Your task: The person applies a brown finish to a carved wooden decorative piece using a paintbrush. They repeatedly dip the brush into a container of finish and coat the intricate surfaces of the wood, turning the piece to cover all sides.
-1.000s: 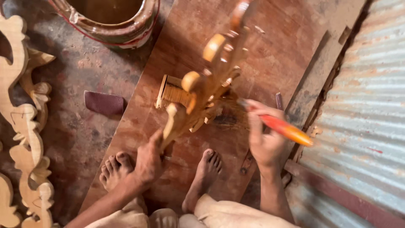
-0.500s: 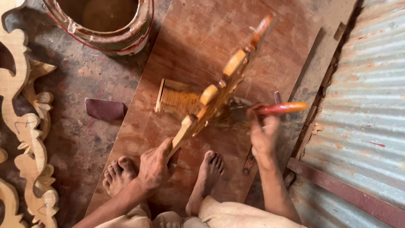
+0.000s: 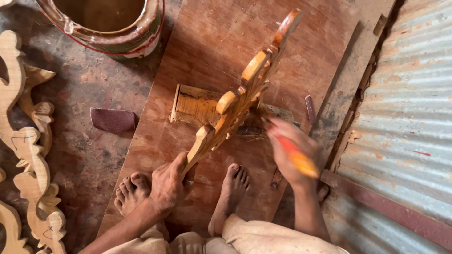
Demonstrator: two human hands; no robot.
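Brush [image 3: 294, 155] strokes have swung round: its orange handle, level half a second ago, now slants down in my right hand [image 3: 292, 150], fist wrapped around it. My left hand [image 3: 168, 182] clamps the carved wooden scroll [image 3: 238, 101] upright on the plywood board [image 3: 212, 42], so varnishing continues.

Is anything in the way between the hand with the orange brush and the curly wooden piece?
Nothing visible. The right hand holds the orange-handled brush right beside the carved wooden piece, which the left hand props up on edge.
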